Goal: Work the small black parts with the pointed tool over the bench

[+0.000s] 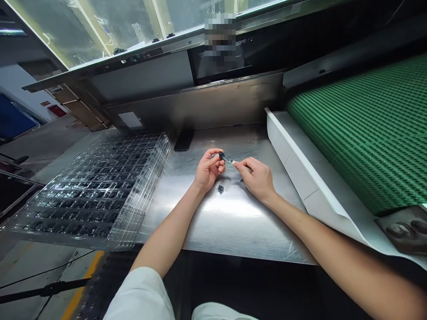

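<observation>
Mid-frame, the left hand [208,171] pinches a black part [222,155]; the right hand [257,178] pinches a slim tool [230,161], probably working it; next calls for steadiness, I'd judge.

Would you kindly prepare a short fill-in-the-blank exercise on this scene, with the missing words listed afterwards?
1. The slim tool is held in the person's ____ hand.
2. The left hand holds a small dark part, and the number of loose parts on the metal table is ____.
3. The belt beyond the white rail is coloured ____.
4. In the picture, the clear trays stand to the ____ of the black phone.

Missing words: right; one; green; left.
</observation>
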`<act>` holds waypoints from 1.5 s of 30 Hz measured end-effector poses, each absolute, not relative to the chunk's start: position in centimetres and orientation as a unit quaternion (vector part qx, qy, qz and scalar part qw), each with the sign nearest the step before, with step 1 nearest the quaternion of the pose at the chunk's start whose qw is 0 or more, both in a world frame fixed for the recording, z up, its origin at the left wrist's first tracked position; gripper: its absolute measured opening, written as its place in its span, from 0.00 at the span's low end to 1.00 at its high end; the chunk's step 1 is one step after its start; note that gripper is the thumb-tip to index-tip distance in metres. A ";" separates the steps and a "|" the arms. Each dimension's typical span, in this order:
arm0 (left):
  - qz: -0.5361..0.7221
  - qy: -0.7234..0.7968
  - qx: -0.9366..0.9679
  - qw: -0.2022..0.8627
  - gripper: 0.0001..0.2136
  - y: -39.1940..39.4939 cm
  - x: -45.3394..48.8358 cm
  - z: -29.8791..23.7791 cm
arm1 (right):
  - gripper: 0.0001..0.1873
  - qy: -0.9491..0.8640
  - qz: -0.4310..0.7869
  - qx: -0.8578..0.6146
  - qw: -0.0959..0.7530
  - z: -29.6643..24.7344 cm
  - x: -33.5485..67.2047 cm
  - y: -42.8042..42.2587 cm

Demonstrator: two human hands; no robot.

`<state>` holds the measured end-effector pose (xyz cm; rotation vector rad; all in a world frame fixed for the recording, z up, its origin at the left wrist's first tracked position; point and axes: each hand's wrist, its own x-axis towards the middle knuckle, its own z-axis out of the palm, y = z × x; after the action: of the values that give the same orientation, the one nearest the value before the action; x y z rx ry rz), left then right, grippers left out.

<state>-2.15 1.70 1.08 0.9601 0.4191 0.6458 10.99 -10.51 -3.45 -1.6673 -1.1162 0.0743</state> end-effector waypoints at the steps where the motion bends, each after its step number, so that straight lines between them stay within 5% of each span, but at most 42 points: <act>1: 0.303 0.199 0.450 0.816 0.12 1.7 -2.1 1.1 | 0.33 -0.468 0.031 -0.702 0.535 -3.5 11.0 -10.5; 45: 0.311 0.247 0.437 0.807 0.08 1.5 -2.2 1.7 | 0.31 -0.482 0.033 -0.711 0.512 -3.7 11.0 -10.5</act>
<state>-2.25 1.52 1.73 0.9348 0.5295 0.6661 11.04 -10.54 -3.65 -1.7106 -1.1588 0.0796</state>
